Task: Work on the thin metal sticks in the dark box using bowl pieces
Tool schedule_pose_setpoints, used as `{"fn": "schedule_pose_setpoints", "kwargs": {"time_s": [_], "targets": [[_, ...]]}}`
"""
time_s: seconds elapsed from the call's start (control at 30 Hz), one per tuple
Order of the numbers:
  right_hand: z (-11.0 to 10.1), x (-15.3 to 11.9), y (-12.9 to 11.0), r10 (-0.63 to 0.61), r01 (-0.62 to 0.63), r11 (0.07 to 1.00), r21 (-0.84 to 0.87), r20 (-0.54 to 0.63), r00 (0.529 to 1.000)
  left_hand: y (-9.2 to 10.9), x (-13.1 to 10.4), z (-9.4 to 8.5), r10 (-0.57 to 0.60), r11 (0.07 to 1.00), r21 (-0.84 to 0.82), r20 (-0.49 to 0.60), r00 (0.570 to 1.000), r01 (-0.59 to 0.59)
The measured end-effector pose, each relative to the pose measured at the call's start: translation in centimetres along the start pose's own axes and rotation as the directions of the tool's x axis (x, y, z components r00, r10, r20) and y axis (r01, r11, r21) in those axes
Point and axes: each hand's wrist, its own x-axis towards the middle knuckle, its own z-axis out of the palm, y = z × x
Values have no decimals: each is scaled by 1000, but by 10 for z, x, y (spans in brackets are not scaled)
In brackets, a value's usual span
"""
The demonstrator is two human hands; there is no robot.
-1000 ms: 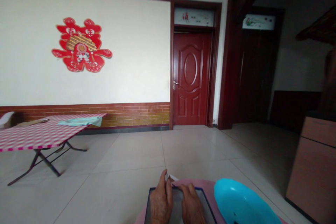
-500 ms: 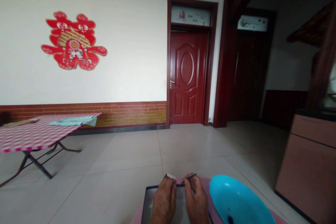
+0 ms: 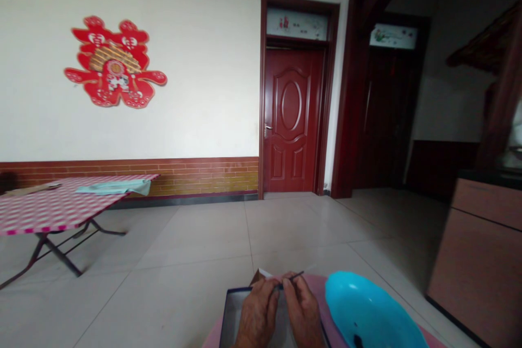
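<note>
At the bottom of the head view my left hand [image 3: 258, 312] and my right hand [image 3: 304, 312] are close together over a shallow, dark-rimmed box [image 3: 233, 310]. A thin dark stick [image 3: 298, 274] pokes out past the right fingertips, which are closed on it. The left thumb and fingers pinch at what looks like its other end; the fingers hide most of it. Behind the left hand a brown and white folded piece, like card [image 3: 259, 274], shows above the box's far rim.
A bright blue basin [image 3: 367, 304] with a small dark thing inside stands right of the box, both on a pink round surface [image 3: 318, 285]. A checked folding table [image 3: 44, 209] with a pale cloth [image 3: 114, 188] is at left, a cabinet [image 3: 481, 261] at right.
My left hand has shifted slightly right, its fingertips closer to the right hand's. The folded piece behind it shows more. The right hand has barely moved.
</note>
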Motion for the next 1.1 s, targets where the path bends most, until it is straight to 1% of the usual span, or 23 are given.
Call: {"fn": "schedule_pose_setpoints", "kwargs": {"time_s": [0.1, 0.2, 0.27, 0.3, 0.37, 0.43, 0.5, 0.57, 0.63, 0.73, 0.83, 0.93, 1.0, 1.1], "targets": [[-2, 3, 1, 64, -65, 996, 65, 25, 998, 3, 1, -1, 15, 1000, 8, 1, 1000, -15], [-1, 3, 1, 85, -93, 991, 99, 81, 993, 6, 2, -2, 18, 1000, 3, 0, 1000, -18], [0, 2, 0, 110, -120, 987, 105, 98, 989, 6, 3, -2, -9, 1000, 13, -21, 1000, 10], [0, 2, 0, 132, -141, 984, 110, 88, 987, 6, 3, -2, -33, 999, 29, -26, 999, 34], [-2, 2, 0, 170, -172, 977, 124, 32, 985, 7, 4, -3, -100, 991, 84, -13, 995, 100], [-7, 4, 2, 187, -177, 975, 137, -67, 980, 9, 4, -4, -162, 976, 148, 25, 987, 157], [-14, 8, 6, 198, -173, 973, 149, -169, 966, 11, 4, -4, -189, 967, 185, 47, 981, 177], [-20, 11, 11, 218, -181, 970, 165, -239, 946, 11, 4, -3, -166, 971, 180, 50, 985, 155], [-23, 14, 16, 231, -190, 966, 175, -260, 938, 10, 3, -1, -112, 982, 157, 35, 993, 105], [-22, 17, 19, 253, -205, 955, 216, -228, 940, 6, 0, 4, -31, 990, 139, -2, 1000, 31], [-17, 15, 15, 274, -228, 941, 249, -169, 947, 1, -3, 9, 18, 992, 127, -23, 1000, -15], [-13, 11, 5, 208, -192, 968, 162, -91, 974, -4, -5, 13, 56, 992, 116, -30, 998, -52], [-13, 9, 0, 171, -163, 980, 113, -57, 984, -7, -7, 15, 66, 990, 129, -58, 996, -58], [-14, 7, 1, 189, -180, 978, 107, -82, 978, -10, -10, 18, 54, 986, 165, -109, 993, -35]]}}
